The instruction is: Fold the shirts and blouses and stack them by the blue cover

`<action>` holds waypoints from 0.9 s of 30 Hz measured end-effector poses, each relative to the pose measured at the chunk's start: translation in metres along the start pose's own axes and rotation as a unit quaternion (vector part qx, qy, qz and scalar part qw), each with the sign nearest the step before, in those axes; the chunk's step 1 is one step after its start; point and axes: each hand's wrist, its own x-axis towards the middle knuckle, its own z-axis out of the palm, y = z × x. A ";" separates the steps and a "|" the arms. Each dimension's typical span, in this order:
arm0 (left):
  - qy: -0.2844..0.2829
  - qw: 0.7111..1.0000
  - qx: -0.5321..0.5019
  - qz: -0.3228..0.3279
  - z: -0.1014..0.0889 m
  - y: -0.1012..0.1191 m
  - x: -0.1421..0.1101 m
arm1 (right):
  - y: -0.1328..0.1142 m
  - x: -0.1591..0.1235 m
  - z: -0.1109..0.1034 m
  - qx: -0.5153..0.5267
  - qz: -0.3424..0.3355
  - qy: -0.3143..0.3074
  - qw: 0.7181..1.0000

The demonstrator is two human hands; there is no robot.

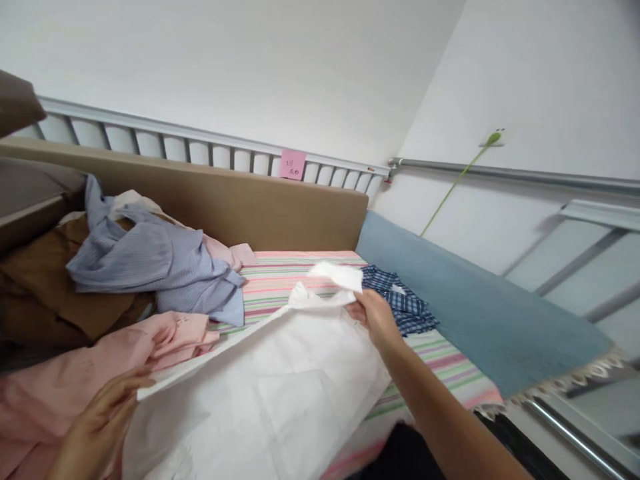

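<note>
Diagonally the white garment (280, 380) stretches, collar (336, 275) pointing away, pinched by left fingers (123, 388) and right fingers (369, 307)

And here we have the white shirt (270, 373), plain and softly creased, stretched slantwise above the striped sheet (450, 367)! One long edge runs straight from our left hand (103, 417) up towards the crumpled collar (320, 300), which sits beside our right hand (374, 317).

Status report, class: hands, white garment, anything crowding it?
Right hand grips white garment; left hand at its edge. White garment spread between. Pink clothing beside left, plaid clothing beyond right.
</note>
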 end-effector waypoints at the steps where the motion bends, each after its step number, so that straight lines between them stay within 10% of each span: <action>1: -0.003 1.000 -0.022 0.006 0.002 -0.007 -0.009 | 0.018 -0.017 -0.012 0.073 0.035 -0.004 0.997; 6: -0.031 0.999 -0.011 0.011 0.016 -0.031 -0.051 | 0.069 -0.062 -0.022 0.231 0.129 0.001 0.964; 14: -0.021 0.992 0.110 0.061 0.001 0.022 -0.049 | 0.006 -0.051 -0.002 0.228 0.013 -0.032 0.973; 27: -0.071 0.968 0.239 0.037 0.004 0.025 -0.056 | 0.078 -0.131 -0.018 -0.076 0.012 -0.110 0.991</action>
